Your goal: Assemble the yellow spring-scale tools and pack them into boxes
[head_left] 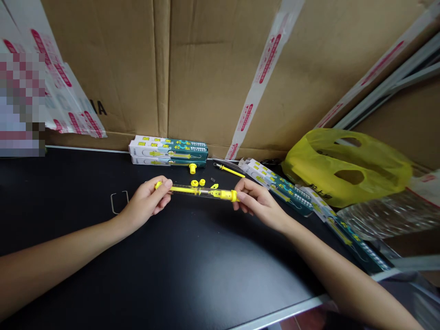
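Note:
A clear tube spring scale point(206, 192) with yellow parts inside lies level above the table, held between my two hands. My left hand point(151, 197) pinches its yellow rod end. My right hand point(257, 201) is closed on the yellow cap at the other end. Just behind the tube lie a yellow flanged cap point(193, 168), two small yellow rings point(195, 183), a tiny spring point(212, 179) and a small yellow clip point(215, 186). A thin yellow rod with a metal hook point(230, 171) rests farther back. Left of my left hand is a bent metal wire point(119, 202).
Stacked spring scale boxes point(168, 151) stand against the cardboard point(206, 91) at the back. More boxes point(278, 185) lie at the right, beside a yellow plastic bag point(347, 169) and clear plastic wrap point(385, 217). The black table point(165, 275) ends at a metal edge point(292, 309) in front.

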Available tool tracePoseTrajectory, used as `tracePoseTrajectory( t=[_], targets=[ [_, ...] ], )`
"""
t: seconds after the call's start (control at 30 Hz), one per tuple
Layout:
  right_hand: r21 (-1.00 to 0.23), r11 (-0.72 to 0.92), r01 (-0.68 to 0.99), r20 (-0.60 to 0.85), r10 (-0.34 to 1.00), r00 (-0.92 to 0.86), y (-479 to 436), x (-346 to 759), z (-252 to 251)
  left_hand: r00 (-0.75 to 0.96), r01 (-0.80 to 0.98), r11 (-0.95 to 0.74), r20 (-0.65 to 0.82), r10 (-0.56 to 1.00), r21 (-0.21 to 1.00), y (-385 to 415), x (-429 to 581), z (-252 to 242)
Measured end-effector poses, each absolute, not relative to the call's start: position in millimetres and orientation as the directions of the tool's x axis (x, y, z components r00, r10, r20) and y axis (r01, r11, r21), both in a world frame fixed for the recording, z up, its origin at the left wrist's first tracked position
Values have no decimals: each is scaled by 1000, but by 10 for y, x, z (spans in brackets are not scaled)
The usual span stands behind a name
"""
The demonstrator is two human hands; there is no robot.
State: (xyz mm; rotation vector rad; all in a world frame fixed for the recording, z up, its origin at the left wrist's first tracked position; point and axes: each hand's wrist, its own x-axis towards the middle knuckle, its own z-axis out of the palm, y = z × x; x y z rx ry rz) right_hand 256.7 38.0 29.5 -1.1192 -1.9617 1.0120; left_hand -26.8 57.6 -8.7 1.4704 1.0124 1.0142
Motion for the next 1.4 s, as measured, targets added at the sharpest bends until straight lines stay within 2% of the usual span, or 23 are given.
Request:
tracePoseTrajectory(
  t=[0.13, 0.37, 0.6, 0.8, 0.97, 1.2, 1.4],
  targets=[
    [-837, 350, 421, 172, 898, -404, 384, 2577, 292, 290, 78, -116, 88, 953, 990, 579, -272, -97],
    [-860, 343, 377, 166, 888, -428, 372, 2584, 302, 291, 69, -117, 92, 952, 991, 581, -272, -93],
    [-821, 352, 449, 155, 895, -418, 402, 2599, 273, 286, 76, -118, 92, 954, 990, 568, -270, -91],
    [-864, 342, 370, 168, 887, -429, 387, 2598, 279, 295, 71, -125, 98, 950, 990, 571, -272, -89],
    [-813, 355, 462, 151, 895, -420, 402, 2612, 258, 293, 78, -125, 97, 951, 989, 560, -266, -86],
    [-871, 332, 363, 164, 891, -423, 388, 2604, 279, 292, 77, -127, 100, 951, 989, 569, -262, -81],
    [-807, 353, 474, 140, 893, -427, 386, 2611, 273, 289, 81, -123, 95, 953, 989, 565, -265, -91]
  ],
)
